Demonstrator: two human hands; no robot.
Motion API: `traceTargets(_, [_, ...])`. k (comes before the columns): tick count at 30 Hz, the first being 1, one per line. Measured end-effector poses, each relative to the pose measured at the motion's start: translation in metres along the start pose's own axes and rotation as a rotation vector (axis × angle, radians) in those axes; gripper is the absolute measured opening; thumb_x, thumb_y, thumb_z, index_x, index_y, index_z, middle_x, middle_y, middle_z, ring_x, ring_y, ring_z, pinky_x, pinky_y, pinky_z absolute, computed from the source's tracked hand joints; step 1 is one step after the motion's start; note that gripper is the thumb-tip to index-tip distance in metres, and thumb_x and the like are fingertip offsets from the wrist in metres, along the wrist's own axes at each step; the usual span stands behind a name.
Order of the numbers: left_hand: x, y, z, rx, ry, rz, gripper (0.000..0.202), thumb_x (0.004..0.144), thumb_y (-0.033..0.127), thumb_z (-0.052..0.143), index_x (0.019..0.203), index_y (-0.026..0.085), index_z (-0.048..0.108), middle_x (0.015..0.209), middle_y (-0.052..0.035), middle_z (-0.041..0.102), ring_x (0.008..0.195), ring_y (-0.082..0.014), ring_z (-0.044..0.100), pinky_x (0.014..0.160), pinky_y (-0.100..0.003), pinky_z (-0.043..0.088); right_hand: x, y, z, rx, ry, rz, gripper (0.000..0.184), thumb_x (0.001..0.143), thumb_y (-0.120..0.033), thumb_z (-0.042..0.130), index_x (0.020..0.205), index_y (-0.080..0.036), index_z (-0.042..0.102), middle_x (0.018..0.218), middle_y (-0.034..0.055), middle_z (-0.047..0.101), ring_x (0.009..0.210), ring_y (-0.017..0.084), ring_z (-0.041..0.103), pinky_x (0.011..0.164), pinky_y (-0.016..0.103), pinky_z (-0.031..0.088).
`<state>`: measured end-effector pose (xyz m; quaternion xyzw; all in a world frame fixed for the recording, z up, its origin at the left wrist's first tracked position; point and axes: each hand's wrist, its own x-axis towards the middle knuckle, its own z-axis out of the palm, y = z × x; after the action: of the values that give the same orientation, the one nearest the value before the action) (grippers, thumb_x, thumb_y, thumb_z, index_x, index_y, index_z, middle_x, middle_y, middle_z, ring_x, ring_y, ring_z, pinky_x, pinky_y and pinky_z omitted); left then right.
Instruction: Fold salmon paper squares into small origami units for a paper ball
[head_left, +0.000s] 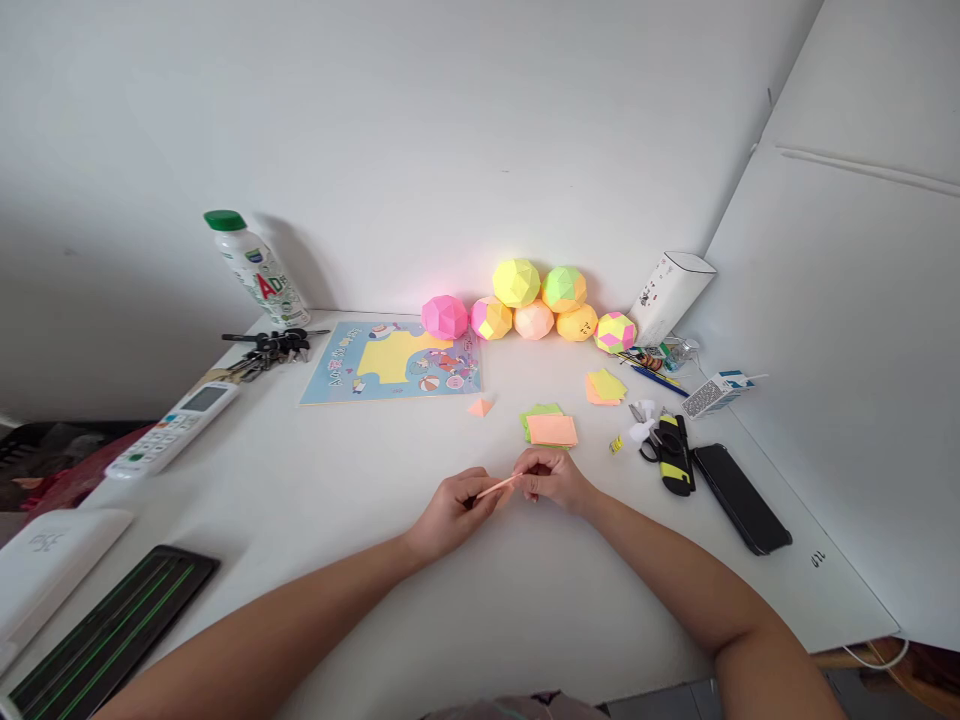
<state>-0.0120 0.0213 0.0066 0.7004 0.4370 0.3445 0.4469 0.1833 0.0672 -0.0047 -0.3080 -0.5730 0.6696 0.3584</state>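
Between my two hands is a small piece of folded orange paper (496,488), seen nearly edge-on. My left hand (457,508) pinches it from the left, thumb on the near side. The fingers of my right hand (553,478) are closed on its right end. Just beyond my hands lies a stack of orange and green paper sheets (553,430). A small folded orange paper piece (481,407) rests farther left. Yellow and orange paper sheets (606,386) lie to the right.
Several faceted paper balls (517,283) are piled against the wall. A blue paper pad (330,375), white bottle (259,275) and remote control (174,430) stand or lie left. A yellow-black utility knife (676,455), black phone (742,498) and white cylinder (671,300) are right.
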Motion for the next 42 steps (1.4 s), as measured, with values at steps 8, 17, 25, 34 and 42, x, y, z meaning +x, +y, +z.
traceTargets(8, [-0.0007,0.0008,0.0,-0.03,0.008,-0.01,0.029,0.087,0.033,0.046,0.069,0.017,0.062,0.062,0.0019,0.04,0.056,-0.0102,0.038,0.053,-0.022,0.034,0.0004,-0.0002,-0.002,0.036,-0.006,0.021,0.016,0.067,-0.024,0.074,0.07,-0.016,0.061,0.062,-0.002,0.058,0.048,0.008,0.051,0.044,0.021,0.042])
traceTargets(17, [-0.0018,-0.0008,-0.0008,-0.049,0.006,-0.025,0.027,0.087,0.033,0.046,0.072,0.017,0.063,0.063,0.0017,0.041,0.057,-0.0102,0.039,0.053,-0.022,0.035,-0.0004,-0.0012,-0.002,0.048,-0.005,0.003,0.015,0.068,-0.025,0.073,0.07,-0.016,0.061,0.06,-0.0024,0.057,0.047,0.008,0.051,0.044,0.021,0.042])
traceTargets(25, [-0.0006,-0.001,-0.0013,-0.056,0.029,-0.059,0.035,0.086,0.04,0.045,0.064,0.016,0.057,0.061,0.0022,0.038,0.055,-0.0097,0.035,0.051,-0.022,0.033,-0.0003,-0.0018,-0.0019,0.043,-0.012,0.002,0.018,0.078,-0.033,0.064,0.074,-0.015,0.061,0.065,-0.0002,0.059,0.048,0.008,0.052,0.045,0.021,0.041])
traceTargets(34, [-0.0012,0.0016,-0.0031,-0.14,0.014,-0.083,0.033,0.084,0.037,0.048,0.059,0.016,0.053,0.059,0.0035,0.038,0.055,-0.0095,0.035,0.051,-0.022,0.033,-0.0032,-0.006,0.0016,0.0,-0.042,0.001,0.024,0.081,-0.038,0.059,0.088,-0.015,0.062,0.068,0.0007,0.059,0.052,0.009,0.054,0.047,0.022,0.043])
traceTargets(42, [0.0003,0.0008,-0.0026,-0.142,0.047,-0.131,0.025,0.082,0.039,0.052,0.077,0.017,0.062,0.07,0.0,0.047,0.06,-0.0109,0.042,0.054,-0.022,0.038,-0.0047,-0.0063,0.0054,-0.092,0.023,-0.007,0.02,0.081,-0.035,0.06,0.077,-0.015,0.057,0.056,-0.0028,0.055,0.047,0.009,0.052,0.046,0.022,0.043])
